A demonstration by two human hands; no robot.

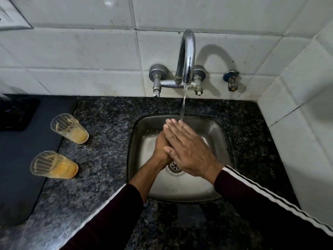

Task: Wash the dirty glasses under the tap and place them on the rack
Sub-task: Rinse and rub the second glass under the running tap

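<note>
Two dirty glasses with orange residue stand on the granite counter left of the sink: the far glass [70, 128] and the near glass [54, 165]. The chrome tap [186, 58] runs a thin stream of water into the steel sink [219, 139]. Over the basin, my right hand [187, 150] lies flat on top of my left hand [162, 147], palms pressed together, fingertips just under the stream. Neither hand holds anything. My left hand is mostly covered by the right. No rack is in view.
A dark mat [19, 159] covers the counter at the left, with a black object [16, 112] at its far end. A small wall valve [232, 81] sits right of the tap. Tiled walls close the back and right side.
</note>
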